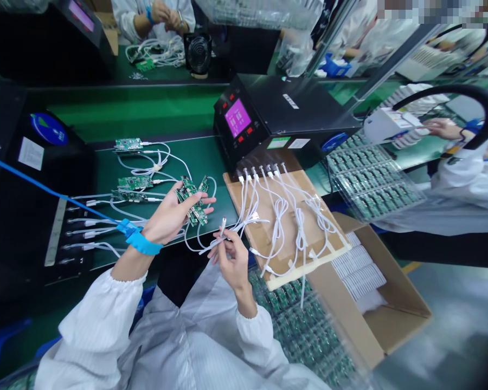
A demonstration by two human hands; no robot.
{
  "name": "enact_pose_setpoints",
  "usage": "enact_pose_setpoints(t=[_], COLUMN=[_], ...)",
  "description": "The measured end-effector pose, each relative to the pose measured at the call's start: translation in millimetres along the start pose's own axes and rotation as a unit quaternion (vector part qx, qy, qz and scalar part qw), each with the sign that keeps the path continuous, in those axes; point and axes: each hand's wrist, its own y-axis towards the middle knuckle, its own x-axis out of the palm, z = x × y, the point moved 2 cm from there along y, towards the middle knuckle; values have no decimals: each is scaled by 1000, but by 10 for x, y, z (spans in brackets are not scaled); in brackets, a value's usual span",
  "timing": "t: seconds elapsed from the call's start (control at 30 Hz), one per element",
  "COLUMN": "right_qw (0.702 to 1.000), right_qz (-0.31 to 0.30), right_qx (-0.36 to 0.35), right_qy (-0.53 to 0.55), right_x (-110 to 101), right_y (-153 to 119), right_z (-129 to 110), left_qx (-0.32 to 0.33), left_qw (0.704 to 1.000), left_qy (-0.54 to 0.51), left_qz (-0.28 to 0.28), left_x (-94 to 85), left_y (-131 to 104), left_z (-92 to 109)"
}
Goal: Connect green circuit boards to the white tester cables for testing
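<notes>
Green worktop [197,154] across the middle of the view. At its left, a bulky black instrument [8,179] with a row of white leads [90,222] low on the front. Farther back, right of centre, a second black instrument [309,103], magenta-screened and set at an angle. Lower right, a cardboard box [398,271], uncovered, with white items [358,265] packed inside (too blurred to name). Between that box and the right hand, a tan board [282,254], just in front of the second instrument, under several looped cables [280,206].

Next in size, two bare hands, near each other at the worktop's near edge. Left hand [166,216] palm up, with a blue wrist strap [146,245] just behind: fingers stretched well out beneath a cluster of green circuit boards [193,203], thumb laid over the top to hold them. Cannot tell the exact count, because of the overlap. More green boards [135,182] lying on the worktop, beyond and left of that hand, among white cords. Right hand [233,262] lower and just beside: fingers nearly together, pinched round a white cable [206,249]. Smallest, a white plug [223,221] upright at those fingertips, near the held boards but apart from them.
</notes>
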Motion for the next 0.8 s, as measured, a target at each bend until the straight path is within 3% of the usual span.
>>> enact_pose_setpoints(t=[0.3, 0.6, 0.8], right_qw=[995, 990, 987], right_qz=[56, 113, 144], right_qx=[42, 22, 21], right_qy=[66, 77, 74], right_x=[158, 280, 299], right_y=[84, 155, 174], right_z=[-163, -285, -376], left_qx=[-11, 19, 54], left_qw=[1000, 998, 997], left_qy=[-21, 29, 54], left_qz=[-16, -48, -29], left_x=[136, 109, 82], left_y=[31, -9, -6], left_z=[-109, -101, -62])
